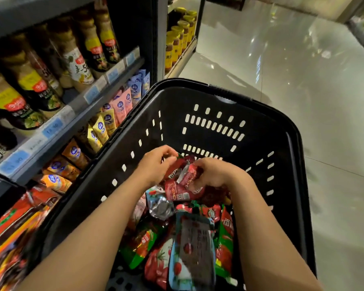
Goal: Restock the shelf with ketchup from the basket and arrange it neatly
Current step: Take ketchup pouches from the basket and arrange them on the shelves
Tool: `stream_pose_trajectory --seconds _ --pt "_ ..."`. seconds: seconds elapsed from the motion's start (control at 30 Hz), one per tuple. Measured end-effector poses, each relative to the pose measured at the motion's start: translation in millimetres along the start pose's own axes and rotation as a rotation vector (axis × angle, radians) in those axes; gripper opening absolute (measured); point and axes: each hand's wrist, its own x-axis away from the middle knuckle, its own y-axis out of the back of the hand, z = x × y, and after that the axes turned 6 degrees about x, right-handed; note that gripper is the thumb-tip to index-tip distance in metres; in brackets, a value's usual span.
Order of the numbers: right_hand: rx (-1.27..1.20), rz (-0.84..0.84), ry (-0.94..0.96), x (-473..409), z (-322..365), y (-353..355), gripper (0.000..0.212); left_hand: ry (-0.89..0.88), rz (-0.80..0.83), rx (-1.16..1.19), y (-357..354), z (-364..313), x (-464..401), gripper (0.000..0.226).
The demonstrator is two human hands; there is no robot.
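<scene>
A black plastic basket [219,127] stands in front of me, its bottom heaped with red, green and blue ketchup pouches [189,238]. Both my hands are down inside it. My left hand [156,164] pinches the top edge of a red ketchup pouch [180,164]. My right hand [214,174] closes on another red ketchup pouch [182,191] just beside it. The two hands nearly touch over these pouches. The shelf [57,127] runs along my left; red pouches [19,223] lie on its low level.
Tall dressing bottles [29,85] fill the upper shelf level. Small yellow, pink and blue sachets [114,110] stand on the level below. Jars with yellow lids [179,36] sit on a farther unit. Glossy aisle floor [303,80] stretches to the right.
</scene>
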Motion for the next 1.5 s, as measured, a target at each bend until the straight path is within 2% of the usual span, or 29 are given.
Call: stream_pose_trajectory --seconds 0.13,0.23,0.33,0.4,0.47,0.53,0.6,0.67,0.8,0.87,0.93,1.1,1.17,1.23,1.33,1.43,1.5 --pt "-0.173 0.024 0.071 19.4 4.6 6.1 0.036 -0.078 0.04 0.083 9.2 -15.4 12.9 0.01" --pt "-0.36 0.022 0.201 37.9 2.1 13.1 0.035 -0.137 0.041 0.174 27.4 -29.2 26.8 0.01" --pt "-0.552 0.103 0.321 48.4 3.5 2.9 0.041 -0.159 0.089 0.142 51.1 -34.7 45.1 0.012" --pt "-0.656 0.183 0.328 48.1 9.4 -15.9 0.044 -0.139 0.138 0.044 59.0 -28.8 57.3 0.012" --pt "-0.548 0.137 0.283 40.3 19.3 -41.2 0.042 -0.082 0.196 -0.126 55.5 -14.0 67.6 0.009" --pt "-0.255 -0.03 0.201 28.9 27.8 -67.6 0.043 -0.023 0.252 -0.256 44.4 1.9 74.3 0.009" --pt "-0.097 -0.094 0.157 24.5 33.5 -86.5 0.05 0.014 0.283 -0.342 35.2 10.2 75.9 0.01" --pt "-0.07 -0.026 0.129 26.5 32.8 -92.7 0.06 0.038 0.306 -0.357 31.3 12.5 75.4 0.007" --pt "0.001 0.194 0.09 31.4 18.1 -89.0 0.085 0.016 0.387 -0.342 28.2 15.0 77.0 0.052" --pt "-0.017 0.205 0.119 31.2 15.3 -89.6 0.082 -0.023 0.453 -0.404 26.6 15.1 78.0 0.055" --pt "-0.02 0.163 0.14 31.7 16.5 -88.8 0.075 -0.028 0.503 -0.443 25.2 14.5 78.8 0.048" --pt "-0.212 0.097 0.033 29.6 10.4 -77.0 0.074 -0.043 0.379 -0.473 28.8 17.7 73.4 0.027" --pt "-0.321 0.071 0.028 29.2 6.4 -71.5 0.058 -0.036 0.39 -0.447 27.8 16.1 72.7 0.029" --pt "-0.459 0.05 0.049 30.3 7.0 -68.8 0.041 -0.067 0.442 -0.492 22.8 12.1 76.8 0.039" --pt "-0.586 0.013 0.068 30.5 13.5 -72.7 0.047 -0.056 0.445 -0.544 17.8 9.2 79.7 0.074" --pt "-0.643 -0.002 0.039 31.3 16.6 -74.2 0.054 -0.002 0.413 -0.523 18.9 11.5 73.8 0.078" --pt "-0.72 0.059 0.03 32.6 14.2 -70.8 0.056 0.008 0.433 -0.539 18.5 11.9 72.5 0.078"
